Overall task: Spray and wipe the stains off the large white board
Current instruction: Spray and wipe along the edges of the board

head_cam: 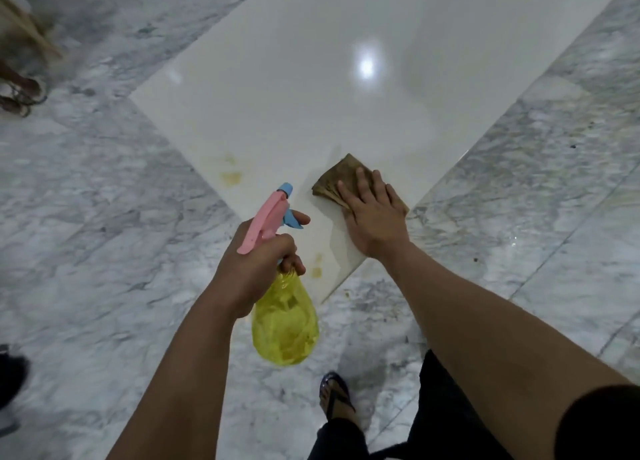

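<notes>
A large glossy white board (pixel 346 96) lies flat on the marble floor, one corner pointing toward me. Yellowish stains (pixel 230 174) mark it near its left edge, and smaller stains (pixel 317 267) sit close to the near corner. My left hand (pixel 256 265) grips a yellow spray bottle (pixel 284 324) by its neck, a finger on the blue trigger under the pink head, nozzle aimed over the board. My right hand (pixel 374 214) presses flat on a brown cloth (pixel 343 179) near the board's right edge.
Grey-veined marble floor (pixel 104 252) surrounds the board. My sandalled foot (pixel 337 397) stands just below the near corner. Another person's sandalled foot (pixel 20 92) is at the far left, a dark shoe (pixel 10 373) at the lower left. Wooden furniture (pixel 24 20) is at top left.
</notes>
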